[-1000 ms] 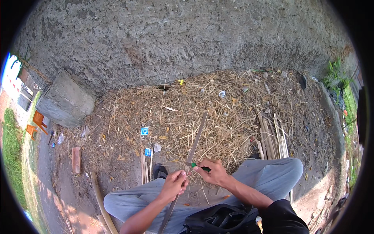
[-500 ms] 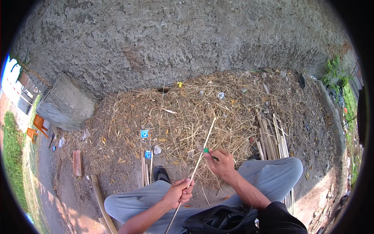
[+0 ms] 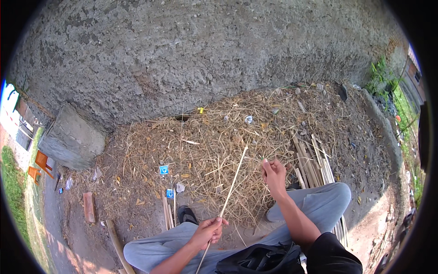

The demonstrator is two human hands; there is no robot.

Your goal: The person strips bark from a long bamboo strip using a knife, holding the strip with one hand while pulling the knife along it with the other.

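A long, thin, pale bamboo stick (image 3: 235,179) slants up and away from me over the shavings. My left hand (image 3: 208,232) is closed around its lower part, and the near end runs down past my lap. To the right of the stick, apart from it, my right hand (image 3: 274,178) is raised with its fingers pinched. A sliver of a small green tool (image 3: 261,157) shows at those fingertips; the hand hides the rest, so its exact kind is unclear.
Dry shavings (image 3: 219,160) litter the ground before a rough wall (image 3: 205,55). Split strips (image 3: 310,157) lie by my right knee, more strips (image 3: 167,210) by my left foot. A concrete block (image 3: 75,137), a brick (image 3: 89,207) and a pole (image 3: 117,244) are at left.
My right hand has moved right and slightly up, away from the stick, and turned so the green tool is mostly hidden. My left hand still grips the stick, slightly lower in view.
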